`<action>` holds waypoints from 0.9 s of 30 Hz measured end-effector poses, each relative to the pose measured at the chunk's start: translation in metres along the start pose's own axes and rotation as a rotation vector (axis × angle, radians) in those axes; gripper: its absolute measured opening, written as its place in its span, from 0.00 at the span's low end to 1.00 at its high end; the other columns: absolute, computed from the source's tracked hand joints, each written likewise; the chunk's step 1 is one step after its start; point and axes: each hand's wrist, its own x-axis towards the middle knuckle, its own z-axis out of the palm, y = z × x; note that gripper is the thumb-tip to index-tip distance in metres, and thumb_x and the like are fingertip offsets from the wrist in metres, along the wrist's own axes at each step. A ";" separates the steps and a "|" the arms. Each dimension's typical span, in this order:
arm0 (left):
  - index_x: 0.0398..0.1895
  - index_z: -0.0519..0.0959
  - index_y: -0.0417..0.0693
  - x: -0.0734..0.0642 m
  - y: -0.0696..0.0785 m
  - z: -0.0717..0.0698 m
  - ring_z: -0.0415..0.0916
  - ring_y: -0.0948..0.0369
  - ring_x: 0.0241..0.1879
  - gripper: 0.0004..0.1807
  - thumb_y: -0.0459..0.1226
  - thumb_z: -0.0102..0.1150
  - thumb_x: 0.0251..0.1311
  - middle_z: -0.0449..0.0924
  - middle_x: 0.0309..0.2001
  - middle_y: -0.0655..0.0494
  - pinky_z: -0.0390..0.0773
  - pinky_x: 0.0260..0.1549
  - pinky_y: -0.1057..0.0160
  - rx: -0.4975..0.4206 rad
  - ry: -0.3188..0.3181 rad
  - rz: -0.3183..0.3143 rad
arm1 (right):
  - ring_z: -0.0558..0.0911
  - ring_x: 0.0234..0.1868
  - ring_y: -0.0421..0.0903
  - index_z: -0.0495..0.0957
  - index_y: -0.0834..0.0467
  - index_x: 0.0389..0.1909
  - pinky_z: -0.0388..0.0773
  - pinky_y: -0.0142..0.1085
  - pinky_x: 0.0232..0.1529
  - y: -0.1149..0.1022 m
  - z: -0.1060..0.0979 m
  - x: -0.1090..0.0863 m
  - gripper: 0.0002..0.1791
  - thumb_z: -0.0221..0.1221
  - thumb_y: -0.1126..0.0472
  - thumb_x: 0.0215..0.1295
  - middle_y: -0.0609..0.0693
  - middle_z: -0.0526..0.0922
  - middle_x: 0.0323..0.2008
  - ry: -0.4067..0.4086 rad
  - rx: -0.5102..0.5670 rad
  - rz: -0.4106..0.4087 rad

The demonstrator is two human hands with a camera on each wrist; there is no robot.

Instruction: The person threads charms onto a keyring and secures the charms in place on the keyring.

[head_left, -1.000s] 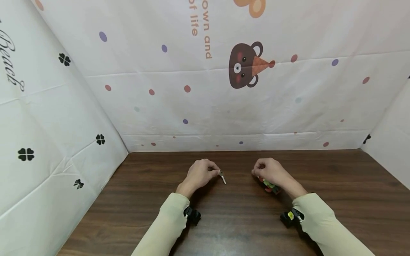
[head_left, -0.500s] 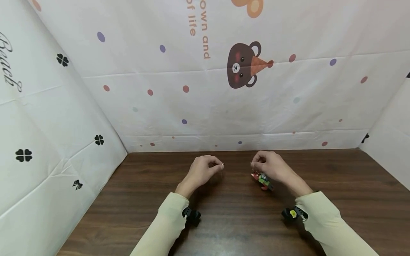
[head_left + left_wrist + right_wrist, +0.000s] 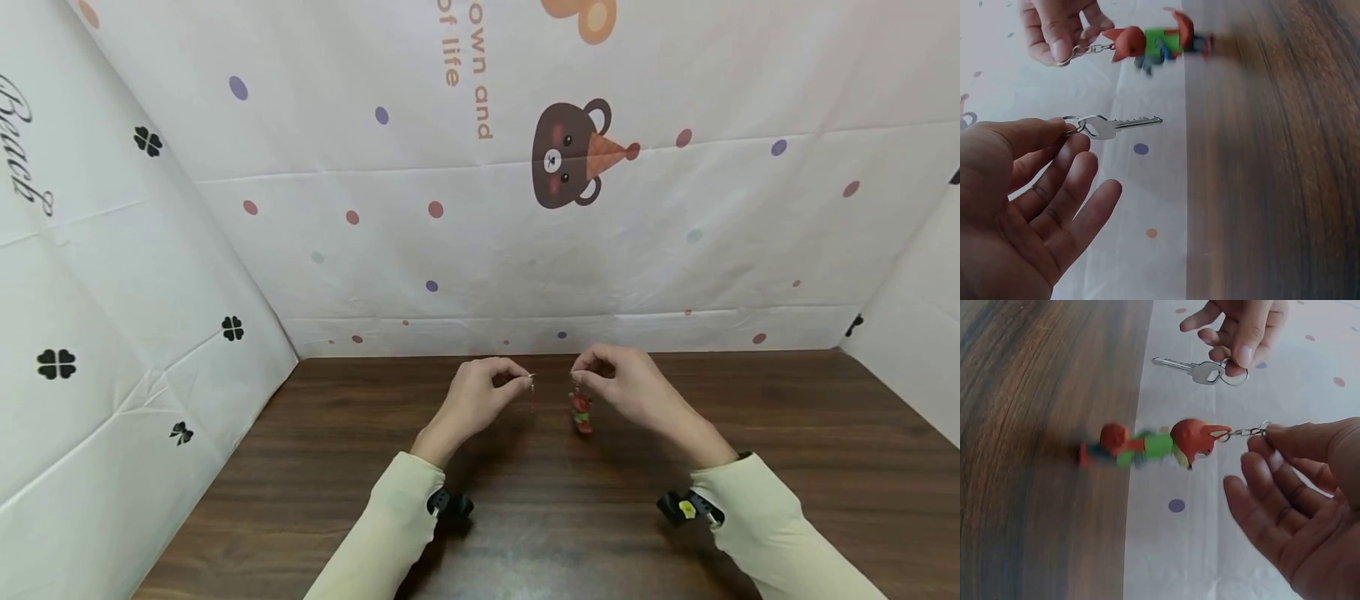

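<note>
My left hand (image 3: 480, 398) pinches a metal ring between thumb and forefinger, and a silver key (image 3: 1105, 127) hangs from it; the other fingers are loosely spread. With thumb and forefinger my right hand (image 3: 626, 387) pinches the end of a short chain (image 3: 1247, 432). From that chain dangles a fox figurine keychain (image 3: 1192, 439), red-orange with a green top, seen small in the head view below the fingers. Both key and figurine hang above the table, a short gap apart. In each wrist view the opposite hand shows at the top.
The brown wood-grain table (image 3: 555, 517) reaches back to a white cloth wall (image 3: 480, 250) printed with dots and a bear. Another white cloth (image 3: 135, 275) with clover prints stands on the left. Small black cameras (image 3: 452, 505) are strapped to both wrists.
Both hands have risen and come closer together. The fox figurine has lifted from a slanted position near the table to hanging straight down; the key hangs down too.
</note>
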 end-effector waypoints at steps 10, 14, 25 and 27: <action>0.44 0.91 0.48 0.001 0.013 -0.003 0.83 0.59 0.36 0.06 0.39 0.69 0.73 0.89 0.38 0.61 0.82 0.37 0.61 -0.071 0.013 0.039 | 0.83 0.35 0.41 0.86 0.52 0.39 0.83 0.39 0.39 -0.007 0.006 0.001 0.06 0.68 0.67 0.72 0.42 0.86 0.34 0.048 0.019 -0.147; 0.44 0.91 0.48 0.001 0.017 -0.004 0.82 0.59 0.34 0.07 0.40 0.69 0.72 0.89 0.38 0.62 0.80 0.33 0.64 -0.086 0.011 0.042 | 0.84 0.35 0.41 0.87 0.50 0.38 0.84 0.39 0.37 -0.007 0.008 0.000 0.07 0.69 0.67 0.71 0.42 0.87 0.35 0.062 0.041 -0.182; 0.43 0.91 0.49 0.000 0.024 -0.005 0.81 0.64 0.33 0.05 0.38 0.69 0.72 0.89 0.39 0.61 0.80 0.33 0.65 -0.085 0.003 0.083 | 0.85 0.30 0.47 0.90 0.55 0.38 0.82 0.35 0.30 -0.011 0.010 -0.002 0.05 0.71 0.68 0.69 0.43 0.88 0.35 0.113 0.052 -0.207; 0.43 0.91 0.49 0.000 0.025 -0.005 0.81 0.64 0.33 0.04 0.38 0.70 0.71 0.89 0.39 0.61 0.81 0.34 0.65 -0.084 -0.003 0.103 | 0.85 0.31 0.46 0.91 0.55 0.39 0.82 0.35 0.31 -0.012 0.010 -0.002 0.05 0.71 0.68 0.68 0.41 0.88 0.35 0.114 0.054 -0.214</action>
